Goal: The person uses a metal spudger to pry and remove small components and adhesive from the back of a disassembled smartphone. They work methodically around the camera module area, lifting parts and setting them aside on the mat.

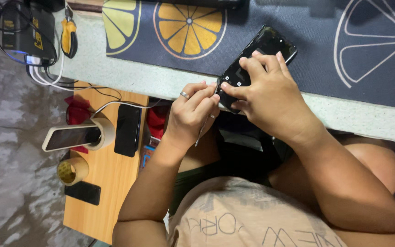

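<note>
Your right hand [270, 93] clamped on black phone [256, 59] at the desk [170, 80] edge, your left hand [190, 110] just beside it, grip pinching a thin metal tool [200, 132] against the phone's lower end, tape rolls [88, 151] well left.

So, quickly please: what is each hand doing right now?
Left hand: closed on a thin metal tool, tip at the black phone.
Right hand: holding the phone, fingers pressing it.

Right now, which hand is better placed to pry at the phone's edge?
Left: the left hand holds a thin tool beside the phone at its lower edge, while the right hand grips the phone.
</note>
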